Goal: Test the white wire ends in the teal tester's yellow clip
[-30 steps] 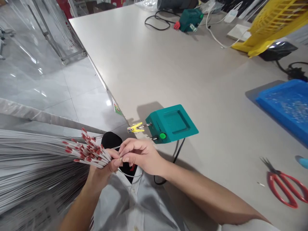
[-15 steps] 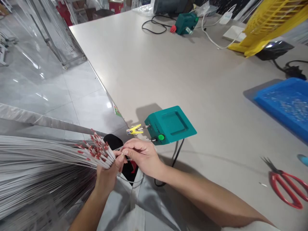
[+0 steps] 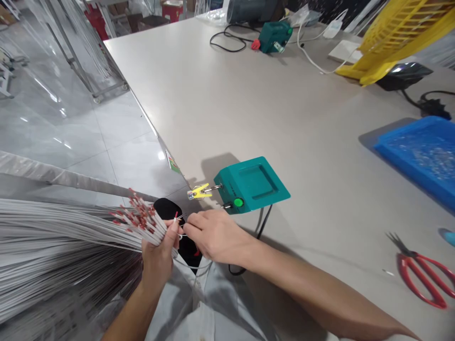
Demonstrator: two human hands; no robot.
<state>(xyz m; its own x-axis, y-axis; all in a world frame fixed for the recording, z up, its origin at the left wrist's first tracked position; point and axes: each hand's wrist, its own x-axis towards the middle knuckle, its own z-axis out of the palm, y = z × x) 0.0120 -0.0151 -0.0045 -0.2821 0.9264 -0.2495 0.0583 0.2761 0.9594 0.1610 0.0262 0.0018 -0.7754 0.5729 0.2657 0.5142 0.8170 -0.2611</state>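
My left hand (image 3: 159,253) is closed around a bundle of white wires (image 3: 152,229) with reddish-brown tips. Between its thumb and forefinger stands a single wire end (image 3: 175,217) with a red tip. Close beside it, my right hand (image 3: 213,237) is closed, its fingertips pinched at a thin strand; what exactly they hold is mostly hidden. Just beyond my right hand, a green device (image 3: 254,184) with a green button rests on the table. A yellow clip (image 3: 200,191) is fixed to one of its terminals.
Red-handled scissors (image 3: 423,274) and a blue tray (image 3: 423,151) lie at the right. A yellow fan (image 3: 401,42) and a second green device (image 3: 275,37) stand farther back on the table (image 3: 213,94). Many long white wires (image 3: 64,237) hang at the left.
My right hand has turned knuckles-up and shifted slightly right, off the left fingertips. A red-tipped wire end now shows at my left thumb. The bundle moved a little right from the first frame.
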